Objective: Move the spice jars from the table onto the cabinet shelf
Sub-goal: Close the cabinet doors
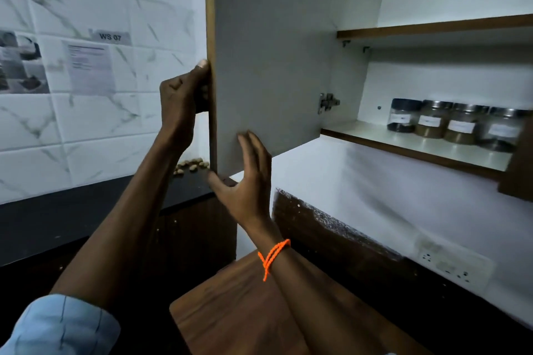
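The wall cabinet's tall pale grey door with a wood-coloured edge stands swung open, and behind it the lower white cabinet shelf with a brown front lip carries the task's things: four clear round spice jars with dark lids and white labels, standing upright in one row toward the shelf's right end, each touching or just beside its neighbour, the rightmost partly cut off by the cabinet's side. One brown-lipped upper shelf shows no jars. Below, the brown wooden table shows only its near corner, with no jar on the part in view, so all the jars seem to be in place and the step in hand looks like shutting the door. The left hand has its grip closed around the door's free edge, thumb up along the wood edge and fingers curled behind it. The right hand, with one orange cord bracelet at the wrist, is spread flat, its straight fingers lying against the door's inner face near the bottom corner, holding nothing. To close it well, I would guide the swing with the left hand, take the right palm and the left thumb clear before the edge meets the frame, and ease it shut so the row of jars is not jolted. On the dark counter behind lies a small scatter of pale nuts, too blurred to count.
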`<control>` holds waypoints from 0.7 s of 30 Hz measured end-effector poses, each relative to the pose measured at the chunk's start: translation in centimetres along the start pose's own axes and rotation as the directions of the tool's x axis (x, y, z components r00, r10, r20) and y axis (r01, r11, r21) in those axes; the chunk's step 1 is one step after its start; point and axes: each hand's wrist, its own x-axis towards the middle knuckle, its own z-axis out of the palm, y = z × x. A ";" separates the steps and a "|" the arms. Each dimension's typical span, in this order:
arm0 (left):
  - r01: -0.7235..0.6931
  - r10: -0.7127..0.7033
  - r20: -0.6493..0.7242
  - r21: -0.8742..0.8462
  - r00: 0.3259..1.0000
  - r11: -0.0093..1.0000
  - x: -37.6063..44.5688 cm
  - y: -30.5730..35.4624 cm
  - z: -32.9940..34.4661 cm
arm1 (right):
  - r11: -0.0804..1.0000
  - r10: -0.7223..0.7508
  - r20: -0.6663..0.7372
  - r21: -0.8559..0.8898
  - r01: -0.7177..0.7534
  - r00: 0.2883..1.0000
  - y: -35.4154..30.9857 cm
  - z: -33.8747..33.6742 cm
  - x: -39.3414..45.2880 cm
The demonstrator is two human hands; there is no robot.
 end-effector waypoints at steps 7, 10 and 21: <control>-0.084 0.139 0.257 -0.211 0.956 0.974 -4.5 -0.6 6.6 | 0.998 -0.045 -0.175 -0.043 0.038 0.984 0.8 -8.8 -2.1; -0.171 0.261 0.309 -0.289 0.915 0.942 -6.7 -1.7 10.6 | 0.974 -0.133 -0.284 -0.212 0.073 0.950 1.1 -12.7 -3.4; -0.279 0.317 0.535 -0.153 0.784 0.948 -14.0 -4.8 24.9 | 0.878 0.024 -0.540 -0.391 -0.276 0.841 6.0 -27.7 -2.7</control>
